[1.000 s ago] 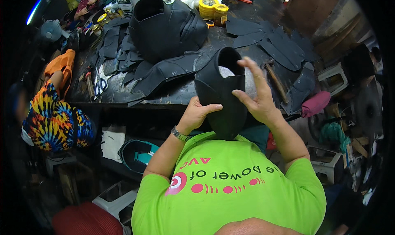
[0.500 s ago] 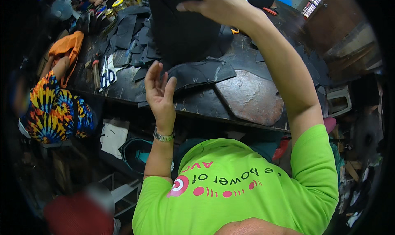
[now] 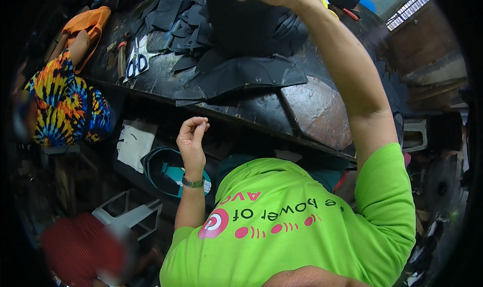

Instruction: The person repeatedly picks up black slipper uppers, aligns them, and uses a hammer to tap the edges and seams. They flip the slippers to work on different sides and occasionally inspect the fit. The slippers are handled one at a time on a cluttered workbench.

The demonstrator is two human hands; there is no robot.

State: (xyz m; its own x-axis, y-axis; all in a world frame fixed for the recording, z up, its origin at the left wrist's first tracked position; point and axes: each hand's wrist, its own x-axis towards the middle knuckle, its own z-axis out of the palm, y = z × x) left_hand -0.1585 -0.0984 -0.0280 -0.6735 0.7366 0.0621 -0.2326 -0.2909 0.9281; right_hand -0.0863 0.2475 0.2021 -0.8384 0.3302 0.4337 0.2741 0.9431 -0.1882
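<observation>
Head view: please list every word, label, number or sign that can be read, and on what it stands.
Lime-green shirt: black and pink lettering, upside down in the picture; I do not copy its wording.
Same shirt: pink disc with a white symbol, pink dots, arcs.
Black piece on the table: pale mark, too small to read.

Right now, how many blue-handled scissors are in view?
1 pair: blue-handled scissors, left side of the table, beside a wooden-handled tool; others may be hidden under black pieces.
</observation>
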